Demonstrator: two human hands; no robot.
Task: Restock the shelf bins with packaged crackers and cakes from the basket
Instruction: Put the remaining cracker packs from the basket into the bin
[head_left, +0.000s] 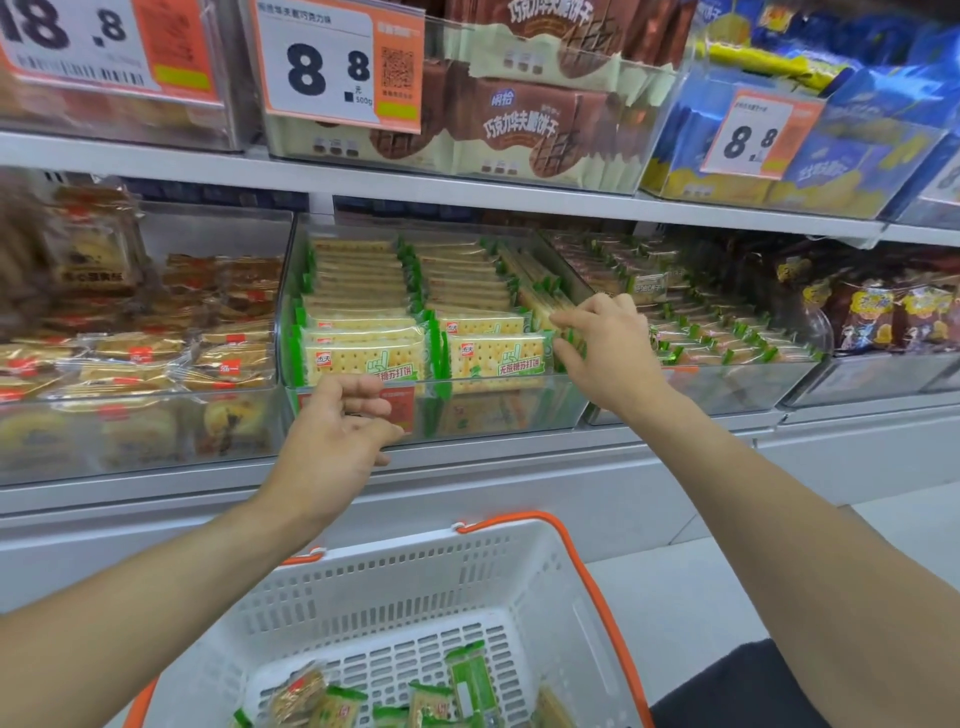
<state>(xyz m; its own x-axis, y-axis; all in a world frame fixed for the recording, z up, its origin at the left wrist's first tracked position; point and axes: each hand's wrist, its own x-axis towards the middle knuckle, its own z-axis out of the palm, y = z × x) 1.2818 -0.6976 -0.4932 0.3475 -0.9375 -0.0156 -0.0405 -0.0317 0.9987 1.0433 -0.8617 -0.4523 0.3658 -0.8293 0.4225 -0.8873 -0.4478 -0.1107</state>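
Note:
A clear shelf bin (363, 415) on the middle shelf holds rows of green-edged cracker packs (493, 358). My right hand (608, 353) reaches into the bin's right side, and its fingers pinch the upright green cracker packs (545, 306) there. My left hand (332, 436) hovers at the bin's front wall with its fingers loosely curled, holding nothing. Below stands a white basket (519, 571) with orange handles, where several green cracker packs (467, 686) and a golden pack (298, 696) lie on the bottom.
A bin of golden cake packs (156, 358) sits to the left, and a bin of small green and pink packs (727, 332) to the right. The upper shelf carries brown wafer packs (519, 124), blue packs (857, 156) and price tags. Grey floor lies beside the basket.

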